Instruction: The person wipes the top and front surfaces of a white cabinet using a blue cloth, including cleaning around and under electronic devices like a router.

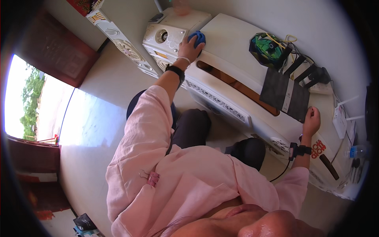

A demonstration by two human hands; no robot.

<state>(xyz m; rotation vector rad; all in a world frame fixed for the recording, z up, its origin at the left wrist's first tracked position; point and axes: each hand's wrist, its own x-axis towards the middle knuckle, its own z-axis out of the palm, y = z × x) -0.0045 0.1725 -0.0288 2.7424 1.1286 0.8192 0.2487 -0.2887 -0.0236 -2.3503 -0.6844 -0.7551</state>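
My left hand (189,51) reaches far forward and presses a bunched blue cloth (197,39) on the left end of a white cabinet top (234,32). The cloth is beside a white speaker box (168,35). Out to the right, my right hand (311,120) has its fingers curled at the near right corner of a black router (281,94). Whether the fingers grip that corner is not clear. The router has several black antennas and overlaps a brown strip (234,83) along the cabinet front.
A green faceted object (268,49) and tangled cables (291,49) lie behind the router. A white router (340,121) and a plastic bottle (356,151) stand farther right. At left rises a tall white speaker (124,44). A cable (281,174) hangs from my right wrist.
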